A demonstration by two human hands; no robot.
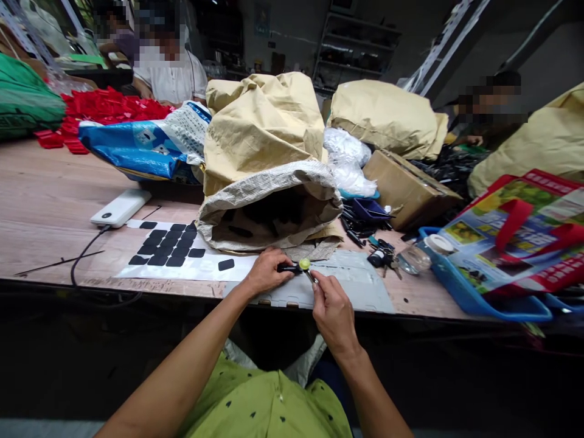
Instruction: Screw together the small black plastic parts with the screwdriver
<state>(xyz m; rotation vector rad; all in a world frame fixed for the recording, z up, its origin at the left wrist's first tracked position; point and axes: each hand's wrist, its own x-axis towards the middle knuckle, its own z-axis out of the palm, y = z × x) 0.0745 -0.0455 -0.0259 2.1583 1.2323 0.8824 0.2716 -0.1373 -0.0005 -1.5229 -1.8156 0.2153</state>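
Observation:
My left hand rests at the table's front edge, its fingers closed on a small black part. My right hand pinches a slim, shiny metal tool whose tip meets the black part. Between the two hands shows a small round yellow-green piece; I cannot tell which of the two it belongs to. Beneath them lies a flat grey board. Just behind, an open woven sack faces me, with dark pieces inside. Left of my hands, black rounded patches sit in rows on a white sheet.
A white power bank with a cable stands at left, near a blue-and-white bag and red pieces. At right are keys, a clear bottle, a blue basket and a cardboard box. Other people sit behind.

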